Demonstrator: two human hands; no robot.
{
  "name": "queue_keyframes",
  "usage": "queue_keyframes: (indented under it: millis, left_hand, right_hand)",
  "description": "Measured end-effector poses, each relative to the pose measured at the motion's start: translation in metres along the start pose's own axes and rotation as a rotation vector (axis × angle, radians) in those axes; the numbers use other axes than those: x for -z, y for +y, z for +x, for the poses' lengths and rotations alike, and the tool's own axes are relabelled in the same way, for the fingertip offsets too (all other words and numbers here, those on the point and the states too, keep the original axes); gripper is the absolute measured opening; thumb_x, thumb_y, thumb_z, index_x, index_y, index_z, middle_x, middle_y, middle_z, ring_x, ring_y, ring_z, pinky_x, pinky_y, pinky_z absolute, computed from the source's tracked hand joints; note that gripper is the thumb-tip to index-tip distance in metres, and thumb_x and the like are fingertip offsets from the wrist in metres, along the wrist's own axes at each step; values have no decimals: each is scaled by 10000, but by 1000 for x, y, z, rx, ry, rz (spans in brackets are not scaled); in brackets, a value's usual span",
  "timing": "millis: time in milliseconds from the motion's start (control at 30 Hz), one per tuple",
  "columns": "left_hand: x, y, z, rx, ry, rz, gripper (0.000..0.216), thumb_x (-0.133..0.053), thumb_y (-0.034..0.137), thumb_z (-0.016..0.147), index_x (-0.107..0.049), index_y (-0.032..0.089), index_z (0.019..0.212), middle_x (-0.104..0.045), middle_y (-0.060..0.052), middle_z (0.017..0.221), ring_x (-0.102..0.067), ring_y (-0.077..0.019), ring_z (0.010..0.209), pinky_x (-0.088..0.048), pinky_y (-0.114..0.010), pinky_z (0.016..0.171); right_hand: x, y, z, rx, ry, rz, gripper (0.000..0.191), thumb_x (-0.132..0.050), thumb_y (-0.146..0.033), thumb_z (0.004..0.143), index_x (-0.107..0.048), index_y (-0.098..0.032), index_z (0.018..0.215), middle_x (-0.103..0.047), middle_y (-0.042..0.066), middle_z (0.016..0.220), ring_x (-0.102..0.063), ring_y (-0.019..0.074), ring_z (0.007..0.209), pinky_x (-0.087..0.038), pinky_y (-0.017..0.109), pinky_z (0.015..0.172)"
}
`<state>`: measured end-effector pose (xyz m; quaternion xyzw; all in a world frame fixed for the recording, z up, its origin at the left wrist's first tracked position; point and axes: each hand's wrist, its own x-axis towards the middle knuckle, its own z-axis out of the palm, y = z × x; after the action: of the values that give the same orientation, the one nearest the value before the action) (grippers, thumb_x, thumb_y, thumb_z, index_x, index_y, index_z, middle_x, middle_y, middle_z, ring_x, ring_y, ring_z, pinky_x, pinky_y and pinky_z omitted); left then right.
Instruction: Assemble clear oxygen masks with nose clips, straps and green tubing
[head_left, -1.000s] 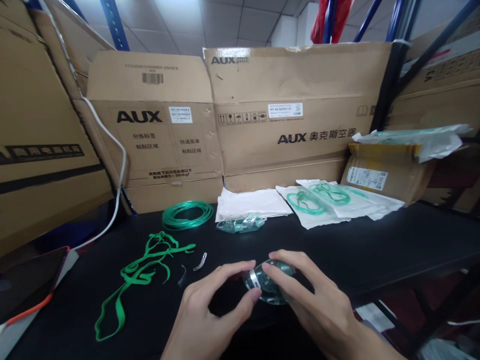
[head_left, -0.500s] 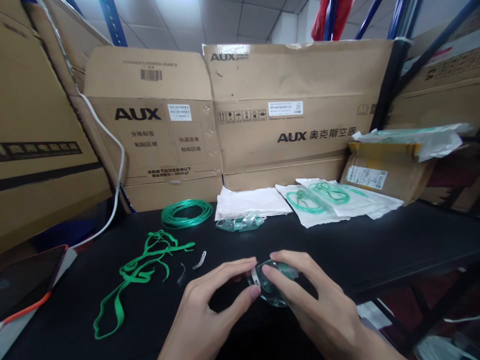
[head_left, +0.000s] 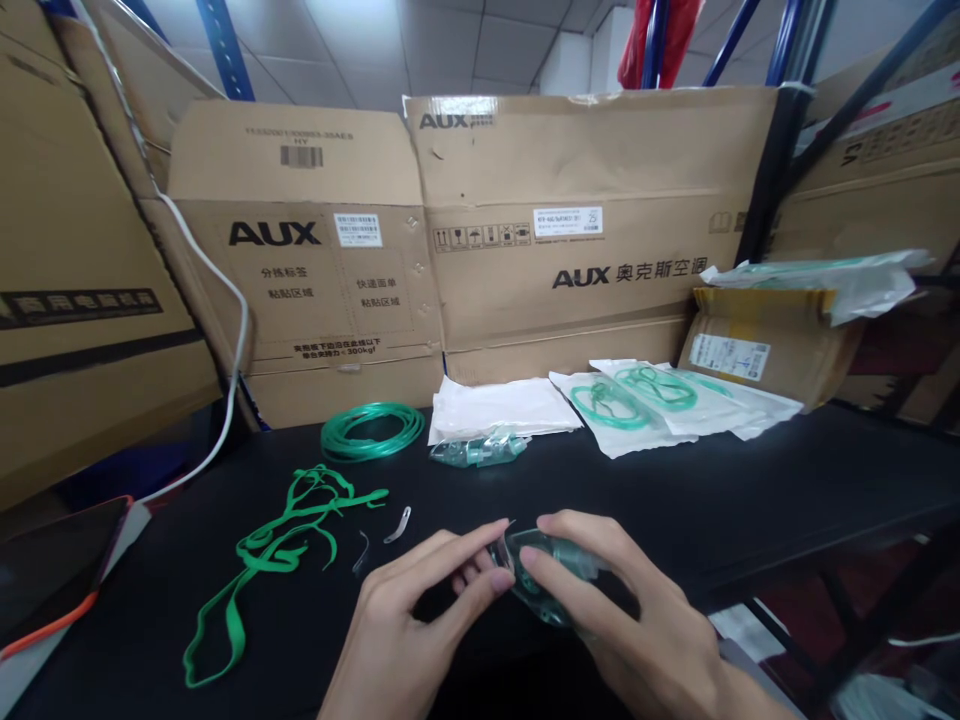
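A clear green oxygen mask (head_left: 541, 603) is held low over the front of the black table. My right hand (head_left: 637, 605) grips its body, thumb and fingers around the sides. At its narrow left end, my left hand (head_left: 420, 600) pinches a thin metal nose clip (head_left: 505, 548) between thumb and fingers. The fingers partly cover both the clip and the mask. Left of my hands lie a loose curved metal strip (head_left: 398, 525), a thin clear curved piece (head_left: 362, 552) and tangled green elastic straps (head_left: 262, 553).
Behind are coiled green tubing (head_left: 373, 432), a second green mask (head_left: 480, 449), stacked white sheets (head_left: 502, 405) and white-backed packs (head_left: 630, 440) with tubing. Cardboard boxes (head_left: 570, 330) wall the back. A phone (head_left: 60, 560) and white cable (head_left: 244, 330) are at left.
The mask has tilted in my hands, and its metal clip now shows more edge-on. My left fingers have closed in tighter on the clip end. The view has shifted slightly.
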<state>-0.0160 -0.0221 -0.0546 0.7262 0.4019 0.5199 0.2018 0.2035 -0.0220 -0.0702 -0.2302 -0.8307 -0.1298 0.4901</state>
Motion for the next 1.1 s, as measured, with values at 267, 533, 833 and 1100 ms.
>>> queue_keyframes:
  millis: [267,533,833,1100]
  left_hand:
    - [3,-2,-1,314,12,-246,422,-800,406,838,-767,260,1233,-831,-27,984,-800,-229,924,-656,-271,838]
    - [8,-1,-7,31,153,138,275,-700,301,917,-714,289,1191,-811,18,969,-784,-163,855,-621,-187,721]
    - [4,8,-12,-312,-42,370,506,-632,107,896,-504,273,1357,-802,52,998,-791,-115,846,-608,-167,852]
    - [4,14,-9,-416,-133,333,599,-567,16,928,-532,288,1461,-723,9,938,-671,-133,801,-588,-226,758]
  right_hand:
    - [-13,2,-7,-3,-122,32,494,-521,-34,974,-562,-207,1434,-548,162,1399,-581,229,1340,-531,267,1070]
    - [-16,-2,8,-268,-104,434,722,-714,-206,909,-369,-294,1537,-642,86,1303,-684,182,1167,-552,233,1021]
    - [-10,-9,18,-365,-29,503,398,-645,-112,943,-652,-268,1308,-685,50,1110,-704,136,957,-566,188,866]
    - [-10,-8,26,-522,-84,748,212,-678,-92,898,-745,-198,1069,-738,60,1057,-714,168,969,-562,245,881]
